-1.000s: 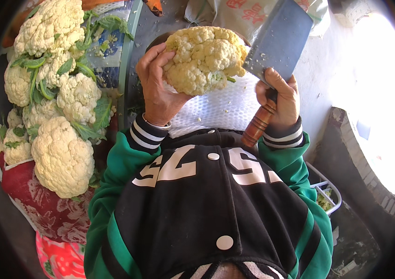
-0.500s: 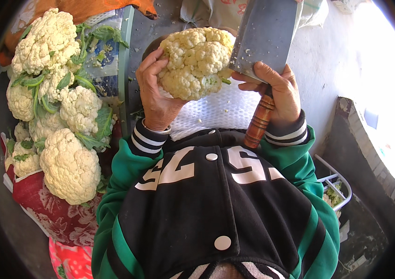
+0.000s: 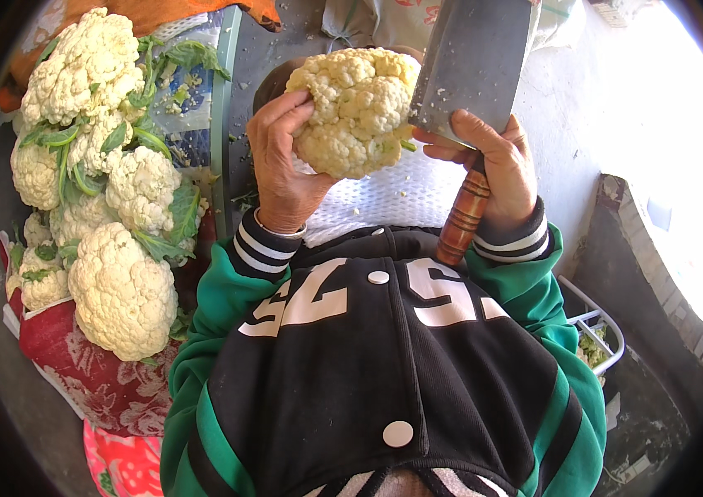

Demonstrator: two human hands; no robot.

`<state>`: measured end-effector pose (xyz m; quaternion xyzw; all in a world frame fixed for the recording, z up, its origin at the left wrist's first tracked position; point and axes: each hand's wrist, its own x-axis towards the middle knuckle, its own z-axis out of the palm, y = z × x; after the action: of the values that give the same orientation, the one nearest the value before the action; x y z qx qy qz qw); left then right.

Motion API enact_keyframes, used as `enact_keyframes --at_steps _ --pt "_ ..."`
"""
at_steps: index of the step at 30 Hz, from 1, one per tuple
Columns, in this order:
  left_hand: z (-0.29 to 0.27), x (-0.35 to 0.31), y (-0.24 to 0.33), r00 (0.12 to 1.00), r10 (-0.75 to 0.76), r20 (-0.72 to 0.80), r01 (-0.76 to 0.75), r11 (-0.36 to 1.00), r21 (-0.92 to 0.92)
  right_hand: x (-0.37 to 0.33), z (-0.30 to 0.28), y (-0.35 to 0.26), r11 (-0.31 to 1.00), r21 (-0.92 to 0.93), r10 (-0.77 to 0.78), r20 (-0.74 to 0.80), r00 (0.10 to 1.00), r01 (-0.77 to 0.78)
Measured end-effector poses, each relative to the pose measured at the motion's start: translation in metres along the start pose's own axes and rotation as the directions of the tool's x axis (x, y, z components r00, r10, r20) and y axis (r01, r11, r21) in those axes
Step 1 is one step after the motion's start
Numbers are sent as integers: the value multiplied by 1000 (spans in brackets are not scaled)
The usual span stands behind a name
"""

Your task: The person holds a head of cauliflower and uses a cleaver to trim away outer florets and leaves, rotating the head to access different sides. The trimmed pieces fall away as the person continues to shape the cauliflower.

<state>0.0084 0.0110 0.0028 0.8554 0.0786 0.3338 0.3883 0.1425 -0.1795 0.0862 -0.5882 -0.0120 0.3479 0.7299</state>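
Observation:
A pale yellow cauliflower (image 3: 360, 108) is held up in front of me. My left hand (image 3: 284, 161) grips its left side, fingers spread over the florets. In my right hand (image 3: 496, 161) is a cleaver (image 3: 474, 70) with a broad grey blade and a turned brown wooden handle (image 3: 462, 217). The blade points away from me, crumbs stuck to it, close to the cauliflower's right side. My right fingertips are near the cauliflower's green stalk; whether they touch it I cannot tell. A white textured cloth (image 3: 376, 199) lies below the cauliflower.
Several cauliflowers (image 3: 124, 290) with green leaves are heaped at my left, partly on a dark red patterned cloth (image 3: 103, 373). An orange cloth (image 3: 178, 15) lies at the far left. A white metal rack (image 3: 604, 331) stands at my right, and pale sacks (image 3: 368, 25) lie ahead.
My left hand has shifted slightly to the right, its fingers now further over the cauliflower's front. The cauliflower has turned a little. The cleaver has barely moved.

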Motion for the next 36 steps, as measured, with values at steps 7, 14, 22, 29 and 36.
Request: enact_keyframes --at_steps 7,14,22,29,36 --pt "-1 0 3 1000 24 9 -24 1000 19 0 4 3 997 78 -15 4 1000 14" --pt "-2 1 4 999 43 15 -43 997 66 1 4 9 999 41 18 -52 998 -15" --pt "0 -1 6 997 82 7 -83 995 57 5 -11 -2 989 136 62 -87 994 -50" --pt "1 -4 5 1000 27 -9 -27 999 19 5 4 1 994 105 -25 -134 991 39" --pt "-6 -7 -2 1000 -15 -10 15 1000 0 17 11 20 996 80 -15 -162 987 28"
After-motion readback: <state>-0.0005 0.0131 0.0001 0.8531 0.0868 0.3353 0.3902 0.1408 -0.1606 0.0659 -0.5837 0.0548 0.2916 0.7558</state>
